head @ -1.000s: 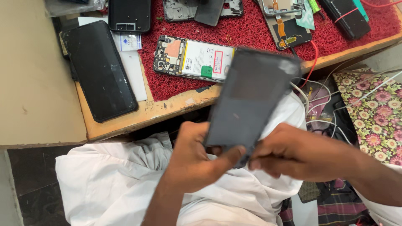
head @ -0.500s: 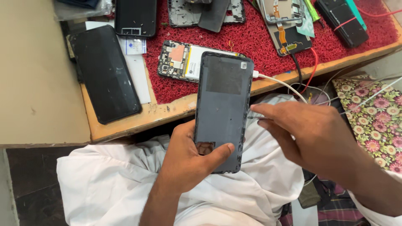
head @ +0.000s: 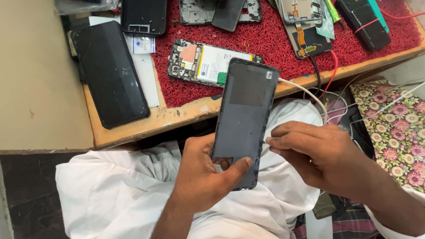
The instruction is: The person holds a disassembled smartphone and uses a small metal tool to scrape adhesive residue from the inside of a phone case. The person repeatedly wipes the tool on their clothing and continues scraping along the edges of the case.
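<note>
- Wooden desk (head: 133,128) with a red bristle mat (head: 265,40) fills the top of the view; below its edge sits a lap in white cloth (head: 110,194).
- Left hand (head: 203,177) has its grip clenched on the lower end of a dark grey phone back cover (head: 243,119), thumb laid across the bottom edge, fingers behind it. The cover stands tilted over the lap, its top end pointing to 12 o'clock and overlapping the desk edge.
- Right hand (head: 314,155) comes in from 4 o'clock, its fingertips pinched together and touching the cover's right edge at about 3 o'clock of the cover; whether a small tool sits between them cannot be told.
- At 12 o'clock of the cover, just beyond it, an opened phone (head: 199,62) lies on the mat with its pale battery and circuit board showing.
- At 10 o'clock a black screen panel (head: 110,75) lies on the bare wood.
- At 1 o'clock a white cable (head: 305,90) curves off the desk edge, with red and black wires beside it.
- At 3 o'clock, well apart, lies a floral cloth (head: 394,128).
</note>
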A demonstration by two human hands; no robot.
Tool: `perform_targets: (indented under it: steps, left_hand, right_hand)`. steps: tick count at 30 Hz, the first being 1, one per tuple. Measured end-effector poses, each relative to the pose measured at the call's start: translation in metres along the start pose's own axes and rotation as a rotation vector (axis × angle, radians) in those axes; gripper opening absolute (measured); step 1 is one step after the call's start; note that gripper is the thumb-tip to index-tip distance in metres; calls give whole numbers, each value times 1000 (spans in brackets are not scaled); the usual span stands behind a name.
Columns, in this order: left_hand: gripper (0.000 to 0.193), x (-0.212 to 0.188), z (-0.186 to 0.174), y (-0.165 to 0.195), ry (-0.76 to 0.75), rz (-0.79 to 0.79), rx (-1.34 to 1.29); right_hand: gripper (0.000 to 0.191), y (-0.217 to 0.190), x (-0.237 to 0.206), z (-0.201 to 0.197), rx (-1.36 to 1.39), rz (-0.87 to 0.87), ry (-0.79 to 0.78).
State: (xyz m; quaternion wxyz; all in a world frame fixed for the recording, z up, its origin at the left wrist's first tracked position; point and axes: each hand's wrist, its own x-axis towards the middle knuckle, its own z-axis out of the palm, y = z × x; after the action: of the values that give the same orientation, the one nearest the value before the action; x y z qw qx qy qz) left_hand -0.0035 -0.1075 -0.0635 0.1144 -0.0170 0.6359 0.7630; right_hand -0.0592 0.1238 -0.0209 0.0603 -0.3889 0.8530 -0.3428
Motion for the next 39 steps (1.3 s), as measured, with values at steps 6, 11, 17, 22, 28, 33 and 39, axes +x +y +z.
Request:
perform_targets:
  steps: [6, 11, 17, 22, 28, 33, 39]
  left_hand:
    - [18, 2, 3, 2, -29, -55, -93]
    - [23, 5, 6, 3, -11, -139, -136]
    - [25, 8, 7, 4, 8, -161, -185]
    - [23, 9, 7, 3, 5, -170, -160]
    - [20, 11, 7, -1, 14, -151, -111]
    - [21, 12, 7, -2, 13, -129, -113]
    - [22, 10, 7, -1, 16, -126, -117]
  right_hand:
    - [24, 9, -2, -8, 74, 64, -80]
    - [21, 10, -2, -8, -62, 139, -101]
    - [22, 5, 4, -7, -128, 88, -70]
    - [21, 0, 11, -10, -264, -113, 4]
    - [19, 0, 13, -6, -355, -88, -1]
    - [21, 5, 12, -7, -265, 26, -103]
    - [17, 0, 15, -10, -181, 58, -103]
